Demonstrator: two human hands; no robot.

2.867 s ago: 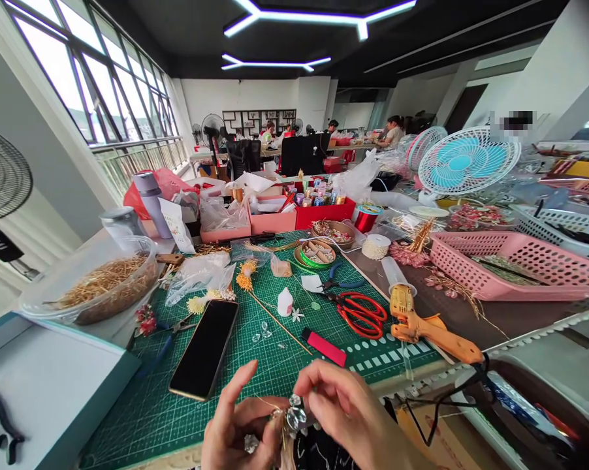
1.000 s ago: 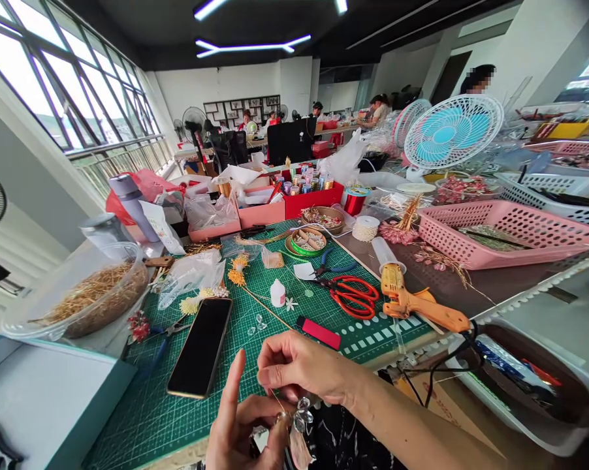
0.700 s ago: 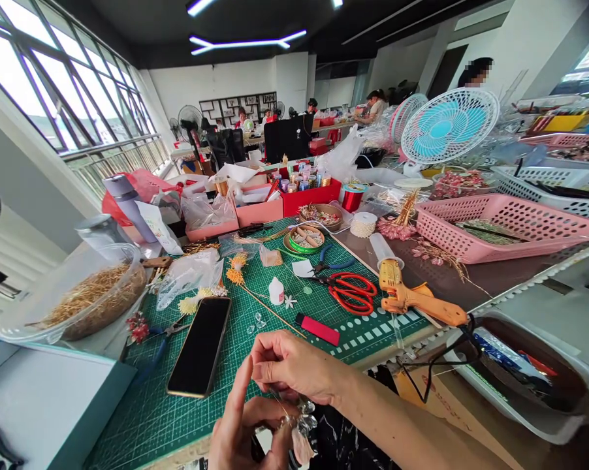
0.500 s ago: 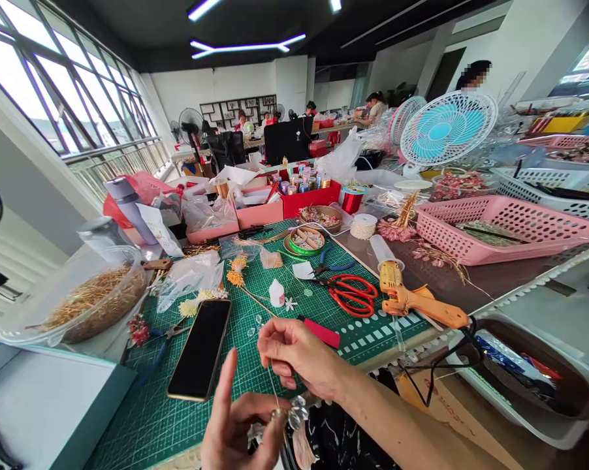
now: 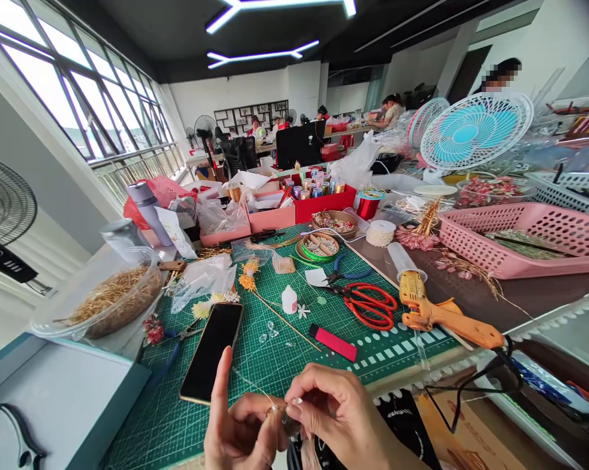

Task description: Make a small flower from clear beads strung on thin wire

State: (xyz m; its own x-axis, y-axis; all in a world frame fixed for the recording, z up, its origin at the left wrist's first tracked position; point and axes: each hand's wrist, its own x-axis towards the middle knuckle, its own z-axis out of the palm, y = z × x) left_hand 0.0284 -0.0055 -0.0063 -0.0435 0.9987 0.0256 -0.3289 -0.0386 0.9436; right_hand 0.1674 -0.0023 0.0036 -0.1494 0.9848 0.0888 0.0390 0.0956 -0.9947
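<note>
- Left hand (image 5: 240, 427): held low at the near edge of the green cutting mat (image 5: 142, 418). The thumb stood raised and clear, while the curled fingers gripped the crystal-bead piece (image 5: 288, 421) from the left.
- Right hand (image 5: 331, 418): had dropped from its raised position over the mat. Its thumb and forefinger were now clenched on the same piece from the right, so both hands were on it.
- Crystal-bead piece: located between the two hands, just off the near edge of the mat and above the person's dark patterned clothing. Fingers hid most of it, and its bead count could not be determined.
- Fine wire (image 5: 249, 384): ran from the piece up and to the left over the mat. Its attachment point could not be seen.
- Mat, near the hands: a black smartphone (image 5: 211, 352) lay close to the left hand. Loose clear beads (image 5: 268, 330) and a white glue bottle (image 5: 289, 300) sat beyond it, toward the middle of the mat.
- Mat, right side: red-handled scissors (image 5: 367, 305) lay near the right edge, and a red strip (image 5: 332, 343) lay just inside the near edge.
- Counter, past the mat's right edge: an orange hot glue gun (image 5: 441, 314) lay unattended.
</note>
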